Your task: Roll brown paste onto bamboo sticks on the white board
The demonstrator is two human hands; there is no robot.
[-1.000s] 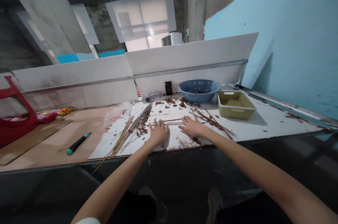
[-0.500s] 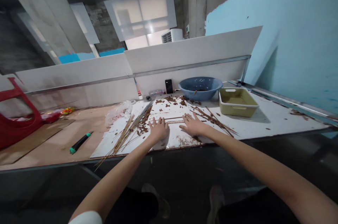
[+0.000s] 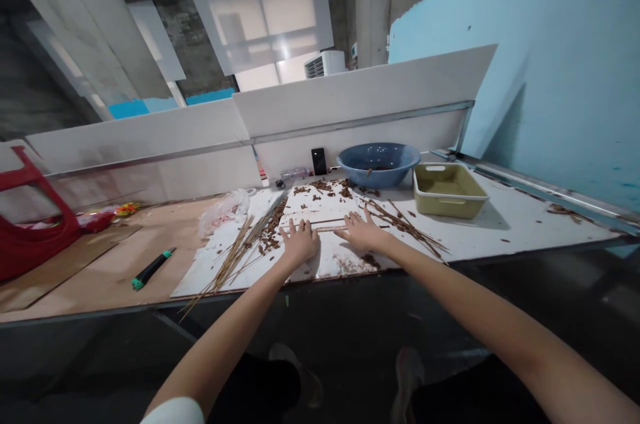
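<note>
Both palms are down on the white board [image 3: 327,263]. My left hand [image 3: 300,241] lies flat with fingers spread, over the left end of a thin brown stick [image 3: 328,229]. Over the stick's right part rests my right hand [image 3: 364,232], fingers stretched and thumb pointing inward. Another thin stick [image 3: 330,220] runs parallel just behind it. Left of my left hand is a bundle of long thin sticks [image 3: 235,257] with brown fragments [image 3: 270,234] beside it. To the right of my right hand lie more brown sticks [image 3: 413,231]. What is under the palms is hidden.
A blue basin [image 3: 379,174] and an olive plastic bin [image 3: 447,204] stand at the back right. A phone [image 3: 319,161] leans on the partition. Leftward are a clear plastic bag [image 3: 225,211], a green-and-black tool [image 3: 153,270] and a red plastic stool [image 3: 35,224].
My right hand has shifted slightly left and its thumb reaches a little further inward. My left hand stays nearly in place. The view has tilted very slightly.
</note>
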